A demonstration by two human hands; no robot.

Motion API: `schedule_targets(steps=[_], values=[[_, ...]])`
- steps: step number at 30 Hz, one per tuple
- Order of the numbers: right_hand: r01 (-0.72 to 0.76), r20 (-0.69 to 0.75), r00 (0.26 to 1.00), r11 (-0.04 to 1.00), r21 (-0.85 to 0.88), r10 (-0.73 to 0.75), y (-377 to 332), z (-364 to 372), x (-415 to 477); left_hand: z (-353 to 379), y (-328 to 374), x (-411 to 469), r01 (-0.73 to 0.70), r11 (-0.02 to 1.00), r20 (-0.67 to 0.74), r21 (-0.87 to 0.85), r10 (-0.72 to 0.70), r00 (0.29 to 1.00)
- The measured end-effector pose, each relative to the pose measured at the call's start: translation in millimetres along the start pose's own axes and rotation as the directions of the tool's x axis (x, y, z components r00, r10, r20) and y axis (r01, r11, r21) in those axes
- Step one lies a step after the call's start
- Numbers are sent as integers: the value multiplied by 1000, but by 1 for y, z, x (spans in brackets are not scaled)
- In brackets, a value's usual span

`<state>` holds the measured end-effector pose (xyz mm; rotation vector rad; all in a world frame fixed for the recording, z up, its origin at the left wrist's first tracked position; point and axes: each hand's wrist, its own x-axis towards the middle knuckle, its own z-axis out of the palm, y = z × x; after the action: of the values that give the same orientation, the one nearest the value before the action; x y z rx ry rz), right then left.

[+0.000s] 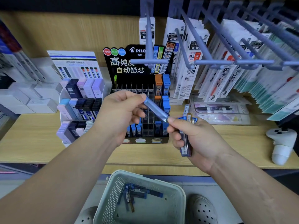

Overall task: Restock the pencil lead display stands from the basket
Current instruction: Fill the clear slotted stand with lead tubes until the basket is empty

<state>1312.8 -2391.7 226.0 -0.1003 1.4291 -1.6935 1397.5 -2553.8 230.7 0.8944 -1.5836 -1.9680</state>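
Holds one blue case (155,109) up in front of the black stand (129,65), slanted, between both hands. Pinches its top end with the left hand (119,113), fingers (139,97) shut tight on it. Grips a bunch (186,143) of more cases in the right hand (195,136), with fingers wrapped round them, and touches the low end of the single case with one fingertip of that same hand.

Looks like the step of passing one case from the bunch over to the left hand, ready for a slot. Not in the stand yet, just up in the air near it.

Shows many bare slots in the middle of the black stand, on the desk (32,143). Has blue cases at the right side and the bottom left, and orange ones near the top right. Cannot tell what the label on the held case says: too blurry.

Next, most likely: let go with the right fingertip. Find the row with the same kind. Turn the case upright and slide it straight down into a bare slot, without bumping the ones beside it. Keep the bunch gripped tight so none slip out.

Still more to do after that, probably. Has a few blue cases left in the basket (113,183) on the floor below the desk.
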Motion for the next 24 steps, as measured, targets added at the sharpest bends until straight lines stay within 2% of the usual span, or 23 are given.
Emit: schedule_targets(steps=[6,10,12,15,18,20,24], values=[[-6,-3,1000,1000,27,6,1,0,1,5,0,-3,-46,999,66,6,45,997],[-65,40,997,988,139,60,0,-2,2,4,2,-5,44,982,286,-184,10,958],[-100,67,994,979,175,89,-1,-3,1,4,2,-5,37,979,368,-199,39,929],[-131,65,990,978,165,121,0,-3,1,4,1,-3,-46,988,342,-146,94,935],[-113,-33,992,980,166,120,1,-5,4,0,-1,1,-163,986,215,-42,168,962],[-88,-91,990,979,182,105,-1,-8,5,-3,-2,5,-242,960,162,141,219,962],[-69,-91,992,981,179,86,-5,-13,3,-3,-10,6,-262,846,221,465,175,959]])
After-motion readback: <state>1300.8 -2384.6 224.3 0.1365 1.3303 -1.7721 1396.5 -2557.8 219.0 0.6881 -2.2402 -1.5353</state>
